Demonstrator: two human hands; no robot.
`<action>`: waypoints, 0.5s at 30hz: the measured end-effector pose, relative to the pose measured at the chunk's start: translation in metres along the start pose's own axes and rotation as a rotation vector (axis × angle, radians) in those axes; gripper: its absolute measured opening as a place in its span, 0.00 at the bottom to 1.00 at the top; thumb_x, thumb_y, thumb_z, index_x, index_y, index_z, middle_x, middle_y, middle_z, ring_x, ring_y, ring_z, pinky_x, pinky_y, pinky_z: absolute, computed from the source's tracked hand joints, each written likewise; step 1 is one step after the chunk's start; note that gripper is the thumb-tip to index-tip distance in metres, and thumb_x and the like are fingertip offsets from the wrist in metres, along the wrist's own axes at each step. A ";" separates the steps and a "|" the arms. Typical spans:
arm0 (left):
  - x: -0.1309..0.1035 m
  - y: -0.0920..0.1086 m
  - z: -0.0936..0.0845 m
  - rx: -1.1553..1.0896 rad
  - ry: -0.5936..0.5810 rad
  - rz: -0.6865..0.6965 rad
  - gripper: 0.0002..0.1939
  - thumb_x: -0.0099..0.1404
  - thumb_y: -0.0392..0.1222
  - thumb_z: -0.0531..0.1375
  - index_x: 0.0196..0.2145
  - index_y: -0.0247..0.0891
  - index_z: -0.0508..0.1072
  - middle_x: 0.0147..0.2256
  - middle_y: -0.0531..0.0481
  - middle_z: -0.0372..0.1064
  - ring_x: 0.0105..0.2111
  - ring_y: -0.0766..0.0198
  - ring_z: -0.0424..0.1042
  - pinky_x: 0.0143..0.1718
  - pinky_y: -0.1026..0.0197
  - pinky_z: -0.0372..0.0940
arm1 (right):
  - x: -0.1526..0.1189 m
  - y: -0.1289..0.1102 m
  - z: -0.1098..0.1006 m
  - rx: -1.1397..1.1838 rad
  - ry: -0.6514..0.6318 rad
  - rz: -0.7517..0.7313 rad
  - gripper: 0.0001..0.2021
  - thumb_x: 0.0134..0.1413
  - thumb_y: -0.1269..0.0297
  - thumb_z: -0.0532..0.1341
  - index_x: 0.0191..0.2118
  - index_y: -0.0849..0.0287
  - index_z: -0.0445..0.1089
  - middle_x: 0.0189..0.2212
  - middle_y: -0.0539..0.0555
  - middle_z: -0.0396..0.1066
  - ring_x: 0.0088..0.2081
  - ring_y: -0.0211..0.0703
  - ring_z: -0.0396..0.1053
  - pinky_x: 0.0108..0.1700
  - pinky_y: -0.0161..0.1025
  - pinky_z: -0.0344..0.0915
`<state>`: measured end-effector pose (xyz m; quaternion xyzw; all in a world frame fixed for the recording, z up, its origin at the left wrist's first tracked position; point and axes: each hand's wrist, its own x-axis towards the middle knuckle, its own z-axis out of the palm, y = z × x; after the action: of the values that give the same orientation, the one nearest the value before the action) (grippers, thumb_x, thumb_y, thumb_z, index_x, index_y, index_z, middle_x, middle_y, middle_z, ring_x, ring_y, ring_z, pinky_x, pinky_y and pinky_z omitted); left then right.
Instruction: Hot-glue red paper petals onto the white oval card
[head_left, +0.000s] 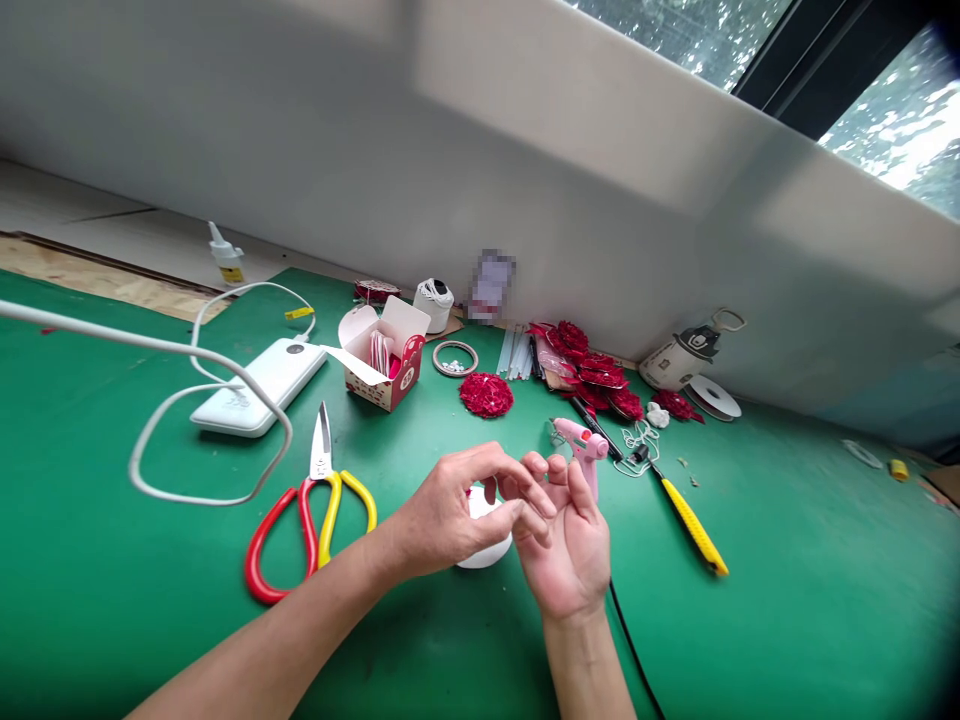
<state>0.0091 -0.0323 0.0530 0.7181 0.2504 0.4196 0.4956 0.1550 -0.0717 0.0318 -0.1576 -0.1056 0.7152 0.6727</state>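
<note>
My left hand (469,505) reaches across to my right hand, its fingers bent and apart over the right palm. My right hand (566,545) is turned palm up with loosely curled fingers. I see nothing held in either hand, though the overlapping fingers hide part of the palm. Under the hands lies a white rounded piece (486,552), partly covered, with a bit of red at its top. Just behind my right fingers is a pink glue gun (583,440). Scissors (319,500) with one red and one yellow handle lie left of my left hand.
A white power bank (261,388) with a looping cable is at the left. Behind the hands are an open small box (384,375), a red round mat (486,395), a tape roll (455,345) and red flowers (600,370). A yellow cutter (694,525) lies at the right.
</note>
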 end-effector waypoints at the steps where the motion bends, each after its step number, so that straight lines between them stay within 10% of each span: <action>1: 0.000 0.000 -0.002 -0.037 -0.009 -0.007 0.10 0.59 0.32 0.58 0.38 0.37 0.77 0.33 0.48 0.72 0.33 0.65 0.68 0.37 0.63 0.65 | 0.000 -0.001 0.001 0.009 0.002 -0.007 0.05 0.59 0.62 0.62 0.35 0.58 0.69 0.33 0.50 0.66 0.23 0.29 0.58 0.17 0.24 0.54; 9: 0.004 -0.012 -0.014 -0.326 0.377 -0.177 0.09 0.64 0.39 0.56 0.36 0.34 0.75 0.26 0.49 0.71 0.29 0.64 0.68 0.32 0.62 0.63 | -0.004 -0.006 0.005 0.101 -0.024 -0.053 0.03 0.62 0.66 0.59 0.36 0.58 0.66 0.31 0.48 0.63 0.23 0.28 0.58 0.18 0.22 0.58; 15: 0.007 -0.013 -0.013 -0.338 0.390 -0.243 0.11 0.64 0.44 0.58 0.37 0.34 0.75 0.25 0.50 0.70 0.28 0.64 0.68 0.31 0.62 0.62 | -0.004 -0.009 0.004 0.140 -0.055 -0.087 0.02 0.64 0.68 0.57 0.37 0.57 0.64 0.29 0.45 0.62 0.20 0.27 0.56 0.18 0.23 0.57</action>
<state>0.0028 -0.0151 0.0455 0.4957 0.3517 0.5231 0.5974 0.1617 -0.0749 0.0395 -0.0860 -0.0806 0.6949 0.7094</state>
